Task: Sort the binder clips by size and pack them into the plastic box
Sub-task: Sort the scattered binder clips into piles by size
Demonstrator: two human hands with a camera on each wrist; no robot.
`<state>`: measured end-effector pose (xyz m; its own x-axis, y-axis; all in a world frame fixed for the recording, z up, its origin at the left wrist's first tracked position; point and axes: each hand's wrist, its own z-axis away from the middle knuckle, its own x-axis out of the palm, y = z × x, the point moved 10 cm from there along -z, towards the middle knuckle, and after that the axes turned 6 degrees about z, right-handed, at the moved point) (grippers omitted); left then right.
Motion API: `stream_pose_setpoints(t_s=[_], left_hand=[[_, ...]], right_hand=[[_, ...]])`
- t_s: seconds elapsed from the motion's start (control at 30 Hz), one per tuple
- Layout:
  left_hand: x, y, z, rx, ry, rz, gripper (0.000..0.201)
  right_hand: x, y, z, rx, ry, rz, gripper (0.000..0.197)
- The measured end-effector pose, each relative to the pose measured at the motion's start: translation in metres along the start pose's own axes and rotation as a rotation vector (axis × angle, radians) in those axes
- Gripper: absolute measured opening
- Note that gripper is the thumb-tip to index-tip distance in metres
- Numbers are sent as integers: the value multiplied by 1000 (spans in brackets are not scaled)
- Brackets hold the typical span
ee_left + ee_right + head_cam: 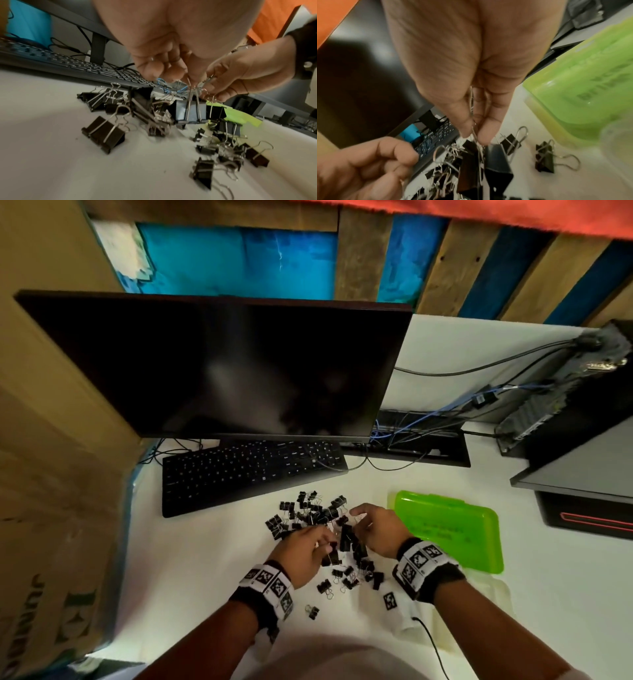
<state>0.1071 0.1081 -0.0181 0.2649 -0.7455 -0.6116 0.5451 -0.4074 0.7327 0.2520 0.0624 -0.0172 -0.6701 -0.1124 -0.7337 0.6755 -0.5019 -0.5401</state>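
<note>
Head view, surface: white desk top (212,559), with both of the person's hands over its middle.
Clips: loose pile of black metal binder clips with silver wire handles (310,513), in more than 1 size, spread between the keyboard and the person; a few strays lie nearer the body, 1 single clip (312,611) apart from the rest by the left wrist.
Left hand (305,553): over the near left of the pile, fingers curled, tips pinching silver wire handles; in the left wrist view a large black clip (191,113) hangs below those fingers (154,70) by its wires.
Right hand (373,530): over the right of the pile, thumb and fingers (467,125) pressed together on a thin wire handle, seen in the right wrist view; clip bodies dangle beneath.
Hands, relation: fingertips meet over the same cluster of handles; which clip belongs to which hand I cannot tell.
Box: translucent lime-green plastic box with a closed lid (448,529), flat on the desk just right of the right hand, no clips on it.
Behind the pile: black keyboard (250,474), touching none of the clips that I can see, and a dark monitor screen (222,364) above it.
Far right: black computer case (582,474) with cables.
Wrists: bands with black-and-white square markers (270,583).
</note>
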Motion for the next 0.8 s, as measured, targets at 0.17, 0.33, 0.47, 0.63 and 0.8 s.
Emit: stream_pose_setpoints(t_s=[0.17,0.33,0.47,0.63,0.8], left_hand=[[-18,18,-2,70,86,56,21],[-20,6,-22,-85,113,-61,21],[-15,-2,-38,-188,50,-186,31],[-9,-7,-46,-247,16,-317,22],[-8,-6,-50,-230,8,-366,17]], right_hand=[[-11,13,4,67,24,-27,28],[-11,14,6,107,33,-9,18],[-9,9,10,49,37,-31,28],[-5,11,13,37,40,-30,28],[24,-5,16,-49,-86,101,29]])
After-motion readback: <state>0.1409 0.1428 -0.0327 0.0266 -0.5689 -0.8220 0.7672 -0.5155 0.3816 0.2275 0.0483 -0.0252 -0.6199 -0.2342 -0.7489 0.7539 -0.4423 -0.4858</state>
